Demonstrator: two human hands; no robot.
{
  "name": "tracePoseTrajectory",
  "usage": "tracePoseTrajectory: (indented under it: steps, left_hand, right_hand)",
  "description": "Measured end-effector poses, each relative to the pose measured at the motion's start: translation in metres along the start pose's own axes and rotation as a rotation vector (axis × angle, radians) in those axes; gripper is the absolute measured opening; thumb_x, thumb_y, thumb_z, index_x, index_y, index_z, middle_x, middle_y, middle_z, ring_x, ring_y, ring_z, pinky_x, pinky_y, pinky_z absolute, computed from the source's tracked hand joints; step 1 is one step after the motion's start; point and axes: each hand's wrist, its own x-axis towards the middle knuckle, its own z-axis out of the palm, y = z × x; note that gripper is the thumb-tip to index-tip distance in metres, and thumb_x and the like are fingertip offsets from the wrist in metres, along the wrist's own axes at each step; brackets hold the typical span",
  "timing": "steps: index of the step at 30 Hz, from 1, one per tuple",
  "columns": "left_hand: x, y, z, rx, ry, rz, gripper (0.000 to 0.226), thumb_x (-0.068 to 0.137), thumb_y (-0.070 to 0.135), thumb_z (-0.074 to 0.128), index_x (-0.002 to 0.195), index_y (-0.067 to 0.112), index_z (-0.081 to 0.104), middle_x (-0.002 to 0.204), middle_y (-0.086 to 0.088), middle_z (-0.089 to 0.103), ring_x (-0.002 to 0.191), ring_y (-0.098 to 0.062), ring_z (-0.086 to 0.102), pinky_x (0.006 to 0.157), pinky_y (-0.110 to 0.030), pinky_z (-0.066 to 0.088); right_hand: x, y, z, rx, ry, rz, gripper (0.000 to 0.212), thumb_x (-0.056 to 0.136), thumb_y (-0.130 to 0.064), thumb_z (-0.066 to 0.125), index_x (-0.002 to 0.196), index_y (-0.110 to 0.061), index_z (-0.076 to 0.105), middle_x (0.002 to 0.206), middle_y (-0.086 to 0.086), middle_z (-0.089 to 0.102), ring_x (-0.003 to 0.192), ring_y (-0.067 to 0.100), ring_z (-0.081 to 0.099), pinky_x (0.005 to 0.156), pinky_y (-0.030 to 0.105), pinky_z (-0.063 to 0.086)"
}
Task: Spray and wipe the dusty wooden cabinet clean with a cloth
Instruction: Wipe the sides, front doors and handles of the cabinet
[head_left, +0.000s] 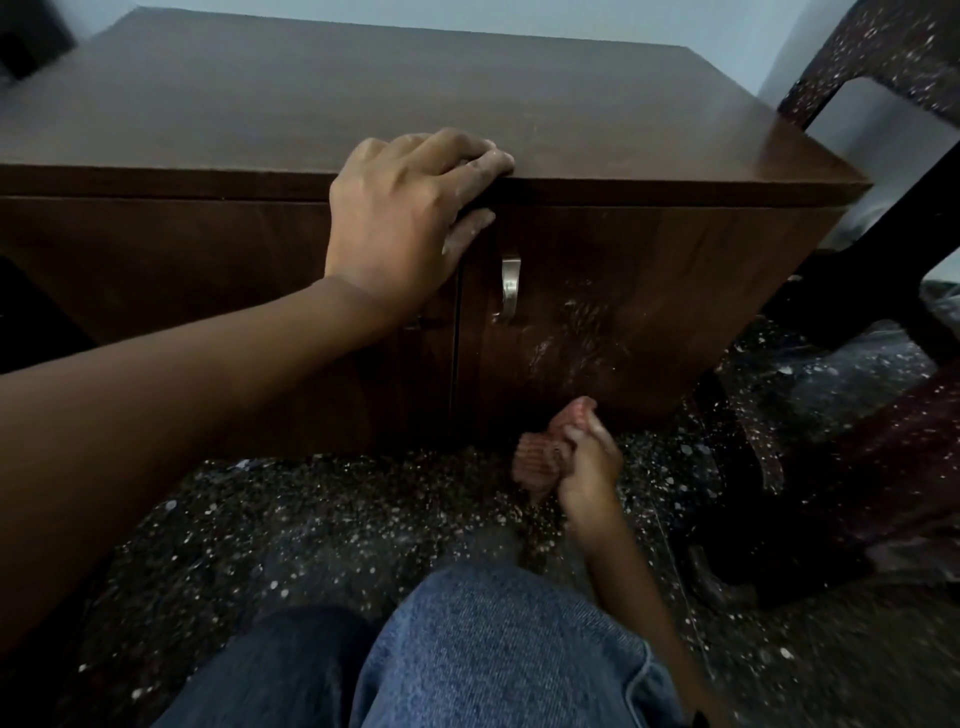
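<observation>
A person crouches before the wooden cabinet (623, 130), cleaning partly done. Up and left of the metal door handle (510, 283), the left hand (400, 218) clasps the cabinet's front lip, fingers curled over the edge and dusted pale at the tips, apparently steadying the body. The left door (208, 270), left of the handle, looks dark and free of marks, though the light is dim.

Well below the handle and slightly right, near the foot of the right door, the right hand (589, 467) grips a bunched pink cloth (540, 457); both are blurred, and whether the cloth touches the wood cannot be told. Just right of the handle and below it, whitish streaks (576, 332) smear the right door, so this panel seems sprayed but not wiped through. The top, above the handle, shows only faint haze.

No spray bottle is in view. Judged from this, the right door's lower half is the main work left. Far right of the handle stands a speckled dark chair (893, 31).
</observation>
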Motion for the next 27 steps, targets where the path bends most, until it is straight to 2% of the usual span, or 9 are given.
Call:
tracePoseTrajectory:
  steps: [2, 4, 7, 9, 13, 18, 21, 24, 27]
  left_hand:
    - [0.0, -0.001, 0.0, 0.0, 0.0, 0.001, 0.037, 0.091, 0.034, 0.052, 0.126, 0.023, 0.059, 0.124, 0.003, 0.062, 0.108, -0.024, 0.062, 0.077, -0.036, 0.044]
    - [0.0, -0.001, 0.0, 0.003, 0.0, 0.009, 0.037, 0.091, 0.035, 0.052, 0.126, 0.023, 0.059, 0.123, 0.003, 0.063, 0.108, -0.024, 0.062, 0.077, -0.036, 0.043]
    - [0.0, -0.001, 0.0, 0.005, 0.009, 0.012, 0.036, 0.091, 0.035, 0.053, 0.125, 0.023, 0.06, 0.123, 0.003, 0.063, 0.107, -0.024, 0.062, 0.076, -0.036, 0.044]
    - [0.001, -0.002, 0.001, 0.003, 0.015, 0.007, 0.036, 0.09, 0.034, 0.053, 0.124, 0.022, 0.06, 0.122, 0.003, 0.064, 0.106, -0.024, 0.063, 0.076, -0.037, 0.045]
    - [0.0, 0.0, 0.0, -0.009, 0.014, 0.002, 0.036, 0.089, 0.034, 0.054, 0.123, 0.022, 0.061, 0.121, 0.003, 0.064, 0.105, -0.025, 0.063, 0.076, -0.037, 0.045]
    - [0.0, 0.002, 0.0, -0.004, 0.014, -0.007, 0.037, 0.09, 0.033, 0.054, 0.124, 0.023, 0.06, 0.121, 0.003, 0.064, 0.106, -0.025, 0.062, 0.076, -0.036, 0.044]
    - [0.001, 0.002, -0.001, 0.004, 0.016, -0.007, 0.037, 0.089, 0.032, 0.055, 0.124, 0.022, 0.06, 0.121, 0.001, 0.064, 0.105, -0.026, 0.063, 0.076, -0.038, 0.045]
    - [0.001, 0.003, -0.001, 0.009, 0.026, -0.002, 0.036, 0.088, 0.032, 0.056, 0.122, 0.022, 0.061, 0.119, 0.001, 0.065, 0.103, -0.026, 0.063, 0.074, -0.037, 0.045]
    - [0.0, 0.003, 0.0, 0.013, 0.032, -0.001, 0.036, 0.088, 0.031, 0.056, 0.122, 0.021, 0.061, 0.118, 0.001, 0.065, 0.102, -0.026, 0.064, 0.074, -0.037, 0.045]
  right_hand:
    - [0.019, -0.02, -0.016, 0.023, 0.052, -0.015, 0.048, 0.085, 0.013, 0.044, 0.13, -0.004, 0.051, 0.128, 0.018, 0.056, 0.091, 0.027, 0.059, 0.075, 0.035, 0.052]
    - [0.032, -0.039, -0.031, 0.036, 0.078, -0.027, 0.05, 0.088, 0.012, 0.041, 0.133, -0.006, 0.048, 0.132, 0.016, 0.052, 0.095, 0.029, 0.057, 0.068, 0.034, 0.052]
    - [0.035, -0.045, -0.035, -0.019, 0.075, -0.042, 0.051, 0.089, 0.012, 0.039, 0.135, -0.008, 0.047, 0.127, 0.012, 0.053, 0.087, 0.024, 0.058, 0.06, 0.027, 0.052]
    - [0.024, -0.034, -0.026, -0.028, 0.036, -0.056, 0.049, 0.087, 0.011, 0.043, 0.13, -0.009, 0.052, 0.119, 0.009, 0.058, 0.082, 0.021, 0.059, 0.058, 0.025, 0.053]
    - [-0.017, 0.009, 0.009, -0.132, -0.066, -0.005, 0.036, 0.085, 0.008, 0.052, 0.115, -0.009, 0.063, 0.093, 0.005, 0.066, 0.072, 0.02, 0.061, 0.069, 0.034, 0.053]
    - [-0.05, 0.046, 0.043, -0.255, -0.209, 0.041, 0.036, 0.084, 0.01, 0.053, 0.117, -0.001, 0.062, 0.109, 0.012, 0.065, 0.082, 0.02, 0.061, 0.075, 0.029, 0.051]
    - [-0.047, 0.028, 0.038, -0.137, -0.145, 0.037, 0.037, 0.084, 0.01, 0.051, 0.118, -0.003, 0.062, 0.106, 0.011, 0.065, 0.075, 0.018, 0.061, 0.066, 0.025, 0.053]
    - [-0.026, -0.007, 0.017, -0.022, -0.044, -0.021, 0.043, 0.085, 0.012, 0.047, 0.123, -0.004, 0.057, 0.115, 0.017, 0.062, 0.081, 0.024, 0.061, 0.072, 0.034, 0.054]
    - [-0.009, -0.048, -0.004, 0.048, 0.036, -0.077, 0.046, 0.087, 0.013, 0.043, 0.128, -0.005, 0.053, 0.124, 0.018, 0.058, 0.086, 0.027, 0.06, 0.07, 0.035, 0.055]
